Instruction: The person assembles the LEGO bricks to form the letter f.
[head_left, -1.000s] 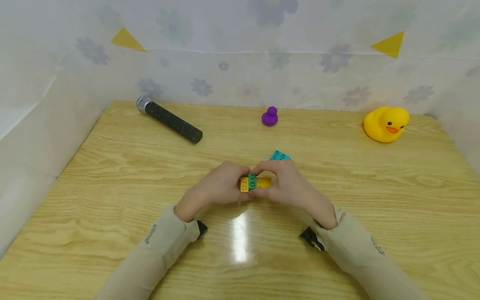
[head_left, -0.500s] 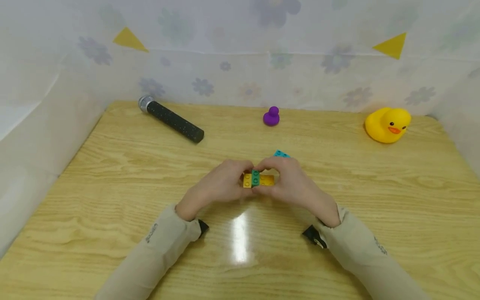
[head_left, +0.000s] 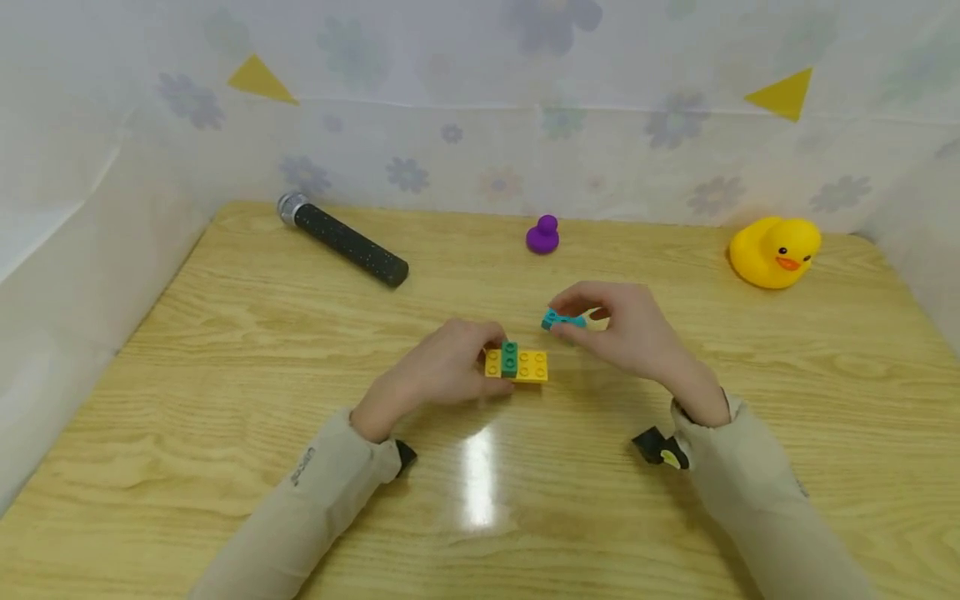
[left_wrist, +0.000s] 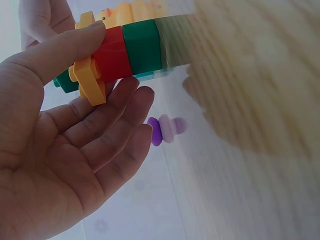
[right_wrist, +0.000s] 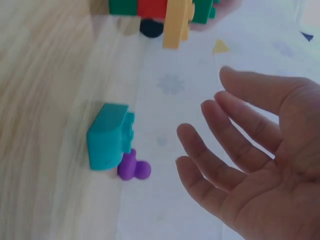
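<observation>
In the head view, the left hand (head_left: 442,365) pinches a block stack (head_left: 510,371) by its left side; the stack's yellow brick (head_left: 534,367) runs left to right, with an upper green brick (head_left: 510,350) across it. The teal brick (head_left: 550,320) lies beyond the stack and slightly to its right, and the right hand (head_left: 636,329) is the nearer, thumb and fingers parted about it. They cover much of it, so its long axis is hard to judge. Half a second ago both hands were at the stack; the right has since moved away to the teal brick. In the left wrist view, the thumb reaches the red brick (left_wrist: 114,59), above the lower green brick (left_wrist: 143,47). The right wrist view shows the right hand spread, holding nothing, apart from the teal brick.
</observation>
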